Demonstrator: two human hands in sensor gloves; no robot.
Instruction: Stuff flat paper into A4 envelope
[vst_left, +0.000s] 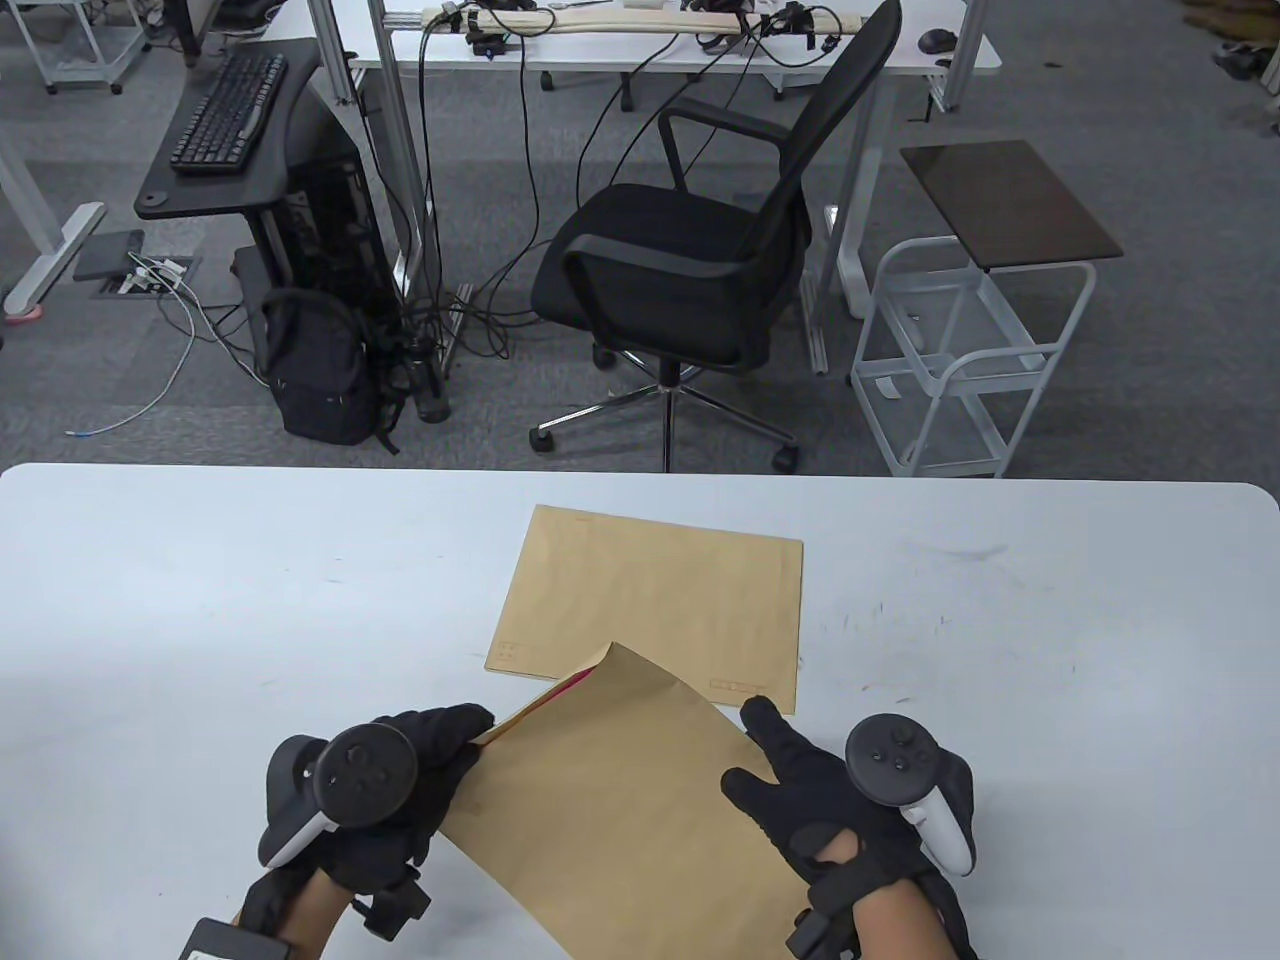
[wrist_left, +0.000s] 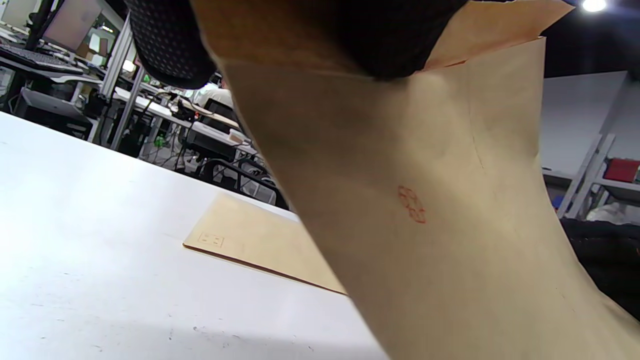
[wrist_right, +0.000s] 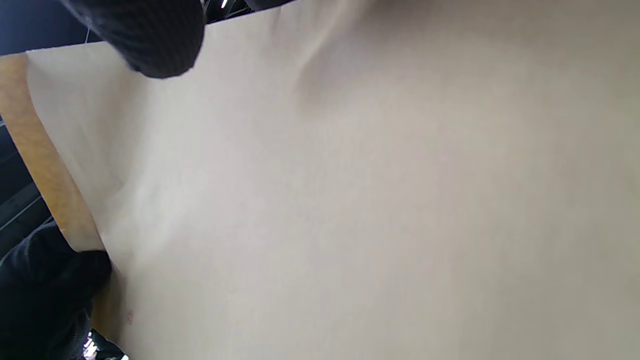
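The white table (vst_left: 200, 600) lies under both hands. A flat brown envelope (vst_left: 655, 610) rests just beyond them. Between them, a second brown A4 envelope (vst_left: 620, 800) is lifted off the table, the left hand (vst_left: 350, 790) gripping its open end, the right hand (vst_left: 850, 800) holding its right edge.

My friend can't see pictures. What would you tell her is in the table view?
Two black-gloved hands hold a brown envelope lifted above a white table: the left hand grips its left edge, the right hand its right edge. A second brown envelope lies flat on the table just behind it. Past the table stands a black office chair.
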